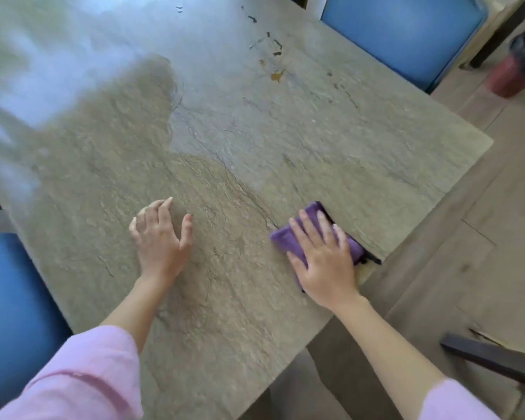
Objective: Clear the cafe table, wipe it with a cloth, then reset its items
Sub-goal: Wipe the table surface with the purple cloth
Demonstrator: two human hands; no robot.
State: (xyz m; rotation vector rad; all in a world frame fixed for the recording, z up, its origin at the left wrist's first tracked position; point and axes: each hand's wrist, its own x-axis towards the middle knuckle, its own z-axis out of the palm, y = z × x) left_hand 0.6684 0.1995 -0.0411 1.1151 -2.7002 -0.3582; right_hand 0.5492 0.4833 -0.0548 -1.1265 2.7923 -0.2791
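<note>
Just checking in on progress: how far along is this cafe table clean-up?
Clearing looks done: no items show on the table. Wiping is in hand: the right hand presses the purple cloth at the table's edge; the left hand rests flat. Resetting remains.

bare table (255, 131) ahead (blue chair (406, 34) beyond far edge).

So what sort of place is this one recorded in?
Probably a cafe or small eatery: a square stone-look table with blue padded chairs drawn up on two sides, and the right hand pressing a purple cloth on it. A red bin stands on the floor.
</note>
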